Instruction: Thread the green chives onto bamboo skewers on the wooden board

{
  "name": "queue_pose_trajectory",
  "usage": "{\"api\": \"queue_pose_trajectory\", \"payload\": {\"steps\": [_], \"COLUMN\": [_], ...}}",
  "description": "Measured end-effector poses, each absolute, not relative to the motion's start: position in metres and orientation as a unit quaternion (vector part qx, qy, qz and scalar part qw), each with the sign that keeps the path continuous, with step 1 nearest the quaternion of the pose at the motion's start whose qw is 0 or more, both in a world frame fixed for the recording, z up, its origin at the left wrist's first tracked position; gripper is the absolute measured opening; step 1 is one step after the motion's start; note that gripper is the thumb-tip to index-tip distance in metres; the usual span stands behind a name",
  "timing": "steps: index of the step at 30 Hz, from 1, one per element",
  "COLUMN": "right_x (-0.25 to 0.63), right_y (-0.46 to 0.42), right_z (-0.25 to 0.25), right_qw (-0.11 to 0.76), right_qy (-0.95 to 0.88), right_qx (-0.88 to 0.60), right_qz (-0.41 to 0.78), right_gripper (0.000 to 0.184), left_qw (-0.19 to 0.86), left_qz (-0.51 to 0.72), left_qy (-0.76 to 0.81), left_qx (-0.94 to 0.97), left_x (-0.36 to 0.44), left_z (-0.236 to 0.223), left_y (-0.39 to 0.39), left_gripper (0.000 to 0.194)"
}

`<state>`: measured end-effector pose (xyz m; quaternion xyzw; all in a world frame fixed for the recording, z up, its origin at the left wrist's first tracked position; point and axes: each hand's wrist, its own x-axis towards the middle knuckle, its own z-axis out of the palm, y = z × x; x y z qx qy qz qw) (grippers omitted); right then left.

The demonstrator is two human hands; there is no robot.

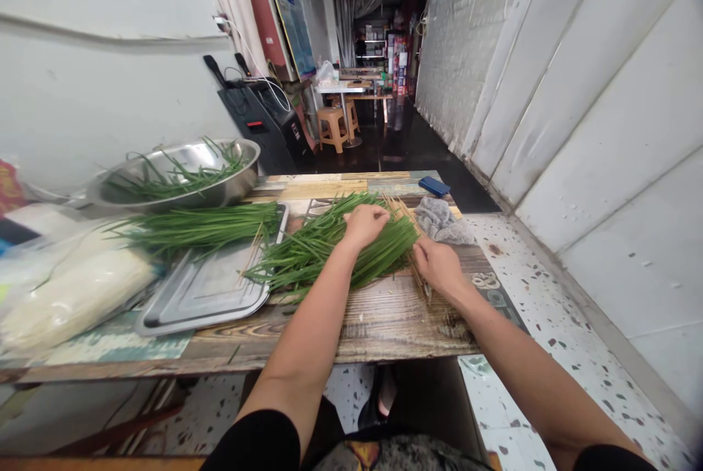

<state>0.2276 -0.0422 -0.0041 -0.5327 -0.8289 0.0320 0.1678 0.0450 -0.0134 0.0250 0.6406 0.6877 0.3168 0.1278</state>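
Observation:
A loose pile of green chives point(324, 247) lies across the wooden table point(378, 324) in front of me. My left hand point(365, 223) rests on top of the pile, fingers curled down onto the stalks. My right hand point(438, 266) sits at the pile's right end, fingers closed among the cut ends and a bundle of thin bamboo skewers point(403, 216). What its fingers hold is hidden.
A metal tray point(211, 291) carries more chives point(203, 229) at its far edge. Behind it stands a steel bowl point(176, 182) with chives inside. Plastic bags point(71, 288) lie at left. A grey cloth point(439, 220) and a blue phone point(433, 186) sit at the table's far right. A white wall runs along the right.

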Motion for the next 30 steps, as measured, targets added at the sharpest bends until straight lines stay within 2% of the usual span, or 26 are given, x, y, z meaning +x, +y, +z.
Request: {"api": "queue_pose_trajectory", "payload": {"steps": [15,30], "right_x": [0.2274,0.2281], "right_y": [-0.0435,-0.0406], "right_z": [-0.0038,-0.0080], "right_qw": [0.174,0.176], "right_qy": [-0.829,-0.832], "right_qx": [-0.530,-0.525], "right_qz": [0.032,0.027], "right_gripper": [0.029,0.029], "left_qw": [0.140,0.156], "left_qz": [0.378,0.389], "left_qy": [0.708,0.706], "left_qx": [0.580,0.570], "left_x": [0.0475,0.0460], "left_z": [0.0177,0.0177], "left_y": [-0.0087,-0.0090], "left_gripper": [0.014,0.013]}}
